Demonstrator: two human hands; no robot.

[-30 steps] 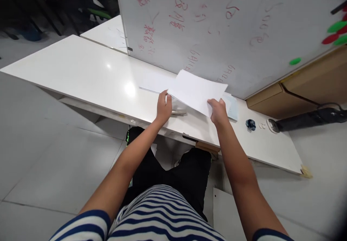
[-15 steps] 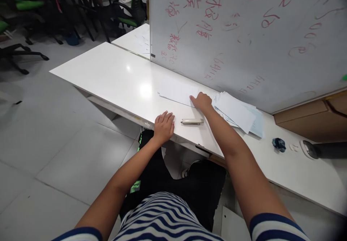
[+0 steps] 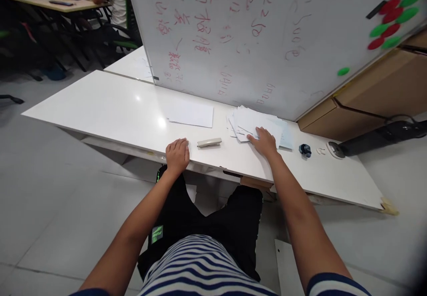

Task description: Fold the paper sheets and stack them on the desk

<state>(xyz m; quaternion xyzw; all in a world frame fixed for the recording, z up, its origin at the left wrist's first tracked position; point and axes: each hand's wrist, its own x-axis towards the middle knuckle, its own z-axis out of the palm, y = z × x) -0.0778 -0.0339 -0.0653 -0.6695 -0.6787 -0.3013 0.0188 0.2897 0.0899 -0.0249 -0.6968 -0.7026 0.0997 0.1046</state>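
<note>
My left hand lies flat on the front edge of the white desk, holding nothing. Just right of it is a beige stapler. My right hand rests on a loose, overlapping pile of white paper sheets, thumb and fingers apart. Light-blue paper shows under the pile's right side. Farther back and left, a neat stack of white paper lies apart from both hands.
A whiteboard with red writing stands behind the desk. To the right are a small dark-blue object, small white pieces and a black cylindrical object. Cardboard boxes stand behind. Another person sits at the far-left table.
My right hand has moved from the neat paper stack to the loose pile on the right. My left hand stays at the desk edge. The view has turned right.
</note>
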